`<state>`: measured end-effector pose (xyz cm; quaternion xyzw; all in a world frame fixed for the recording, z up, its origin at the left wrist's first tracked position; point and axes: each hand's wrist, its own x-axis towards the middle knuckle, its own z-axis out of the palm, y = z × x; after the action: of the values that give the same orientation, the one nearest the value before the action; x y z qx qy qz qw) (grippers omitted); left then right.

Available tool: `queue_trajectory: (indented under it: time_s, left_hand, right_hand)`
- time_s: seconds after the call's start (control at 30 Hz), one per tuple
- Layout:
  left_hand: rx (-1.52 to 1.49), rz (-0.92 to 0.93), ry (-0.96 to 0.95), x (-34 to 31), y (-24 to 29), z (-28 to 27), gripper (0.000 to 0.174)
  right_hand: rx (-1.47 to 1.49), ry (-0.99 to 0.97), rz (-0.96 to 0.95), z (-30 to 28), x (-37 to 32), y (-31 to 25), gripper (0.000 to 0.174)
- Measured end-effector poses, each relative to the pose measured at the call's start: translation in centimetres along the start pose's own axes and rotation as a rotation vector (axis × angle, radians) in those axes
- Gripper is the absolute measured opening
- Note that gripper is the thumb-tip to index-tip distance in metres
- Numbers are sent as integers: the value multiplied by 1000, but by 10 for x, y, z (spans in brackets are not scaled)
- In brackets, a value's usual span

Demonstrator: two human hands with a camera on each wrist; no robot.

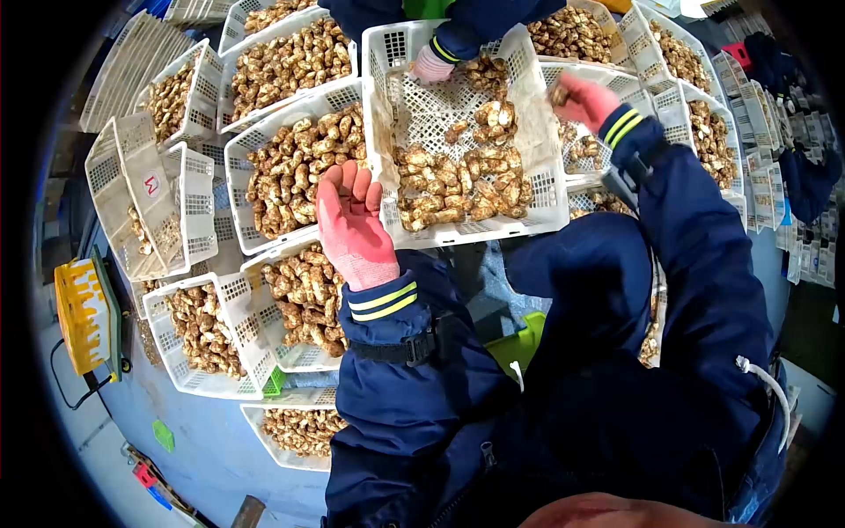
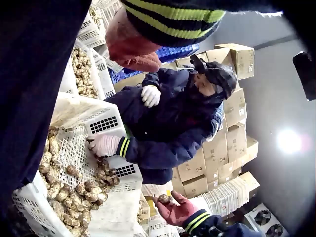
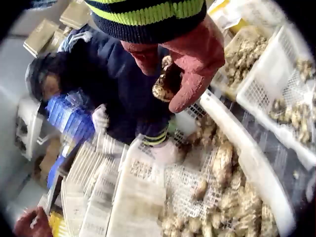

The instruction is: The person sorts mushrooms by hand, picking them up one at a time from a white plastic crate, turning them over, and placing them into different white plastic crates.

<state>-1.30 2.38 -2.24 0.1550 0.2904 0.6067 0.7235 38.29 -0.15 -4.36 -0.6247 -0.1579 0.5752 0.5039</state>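
In the head view my left hand (image 1: 354,224), in a red glove, is palm up beside the left wall of a white crate (image 1: 550,198). Its fingers are loosely bent and hold nothing. Off the crate's right side, my red-gloved right hand (image 1: 591,103) grips one brown-and-cream mushroom (image 1: 559,94). The right wrist view shows that mushroom (image 3: 162,89) between thumb and fingers. Inside the crate, mushrooms (image 1: 462,180) are heaped at the near end, with bare mesh farther back. Another person's gloved hand (image 1: 432,65) reaches in at the far end, near a smaller pile.
White crates of mushrooms (image 1: 299,167) crowd the left side, with others (image 1: 711,145) to the right. The other person (image 2: 168,113) sits across from me, before stacked cardboard boxes (image 2: 215,153). A yellow-and-white box (image 1: 81,312) on a trolley stands far left.
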Motion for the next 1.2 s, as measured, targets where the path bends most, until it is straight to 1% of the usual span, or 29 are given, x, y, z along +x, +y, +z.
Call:
queue_trajectory:
  time_s: [0.07, 0.13, 0.17, 0.2, 0.23, 0.27, 0.3, 0.33, 0.37, 0.4, 0.43, 0.47, 0.53, 0.57, 0.6, 0.67, 0.7, 0.73, 0.8, 0.83, 0.87, 0.9, 0.93, 0.97, 1.0, 1.07, 1.1, 1.13, 1.2]
  left_hand:
    - [19, 8, 38, -3, -1, 9, 26]
    - [79, 31, 56, -3, -1, 10, 30]
    - [53, 20, 2, 1, -1, 4, 30]
    - [51, 16, 7, 0, -3, 4, 30]
    - [49, 17, 10, -1, -3, 7, 29]
    - [50, 18, 11, -2, -2, 9, 29]
    - [41, 9, 19, -3, 0, 9, 28]
    - [45, 11, 24, -4, 1, 8, 28]
    - [21, 3, 32, -4, 2, 7, 28]
    - [-5, -3, 39, -4, 3, 6, 28]
    - [-2, -13, 54, -4, 4, 6, 29]
    - [-19, -16, -20, 1, 2, -3, 29]
    - [6, -21, 64, -3, 2, 10, 30]
    - [0, -27, 57, -3, 0, 9, 30]
    - [-1, -29, 60, -3, 0, 9, 30]
    - [8, -63, 17, -3, 0, 10, 26]
    - [35, -73, 20, -2, -2, 8, 27]
    - [69, -98, 23, -2, -3, 9, 28]
    - [302, -169, 87, -4, -5, 19, 30]
    - [385, -218, 95, -6, -8, 24, 32]
    - [442, -269, 44, -3, -20, 14, 36]
    - [538, -288, 11, -2, -27, 14, 39]
    - [636, -308, -23, -3, -34, 13, 42]
    - [729, -351, -78, -6, -32, 21, 46]
    - [694, -434, -119, -8, -30, 27, 43]
    - [650, -473, -229, -7, -31, 26, 40]
    - [635, -434, -225, -7, -31, 25, 39]
    - [618, -394, -220, -7, -31, 24, 38]
    - [466, -295, -176, -5, -26, 22, 37]
  right_hand:
    - [176, 385, -74, -20, 9, -34, 40]
    - [-24, 331, -119, -39, 34, -26, 39]
    - [-38, 144, -127, -28, 44, -12, 48]
    - [-247, 96, 54, 17, 28, -8, 36]
    - [-464, -107, 63, 42, 24, 9, 29]
    - [-556, -261, 146, 71, 18, 20, 30]
    - [-734, -370, 213, 90, 26, 34, 27]
    - [-1104, -396, 21, 100, 46, 58, 26]
    - [-1361, -385, 83, 114, 53, 72, 25]
    - [-1690, -439, 19, 124, 60, 84, 29]
    - [-1904, -376, -96, 133, 65, 98, 31]
    - [-2111, -306, -215, 134, 74, 119, 33]
    - [-2208, -322, -216, 121, 97, 158, 36]
    - [-2202, -396, -151, 128, 88, 149, 40]
    - [-2203, -400, -148, 125, 91, 151, 40]
    - [-2115, -250, -264, 119, 93, 143, 37]
    - [-2021, -341, -193, 125, 84, 118, 36]
    - [-1820, -186, -386, 128, 58, 100, 32]
    - [-1449, -433, -103, 148, 23, 45, 38]
    - [-1322, -487, -182, 147, 11, 35, 40]
    - [-1193, -538, -256, 145, 2, 30, 43]
    - [-1070, -652, -402, 151, -13, 25, 40]
    - [-1131, -633, -493, 154, -30, 19, 43]
    - [-1158, -661, -565, 160, -45, 15, 44]
    - [-1183, -688, -640, 165, -57, 15, 46]
    - [-1201, -576, -782, 173, -78, 18, 47]
    - [-1054, -562, -816, 177, -92, 17, 46]
    - [-946, -547, -664, 177, -103, 15, 43]
    - [-820, -421, -603, 170, -106, 16, 40]
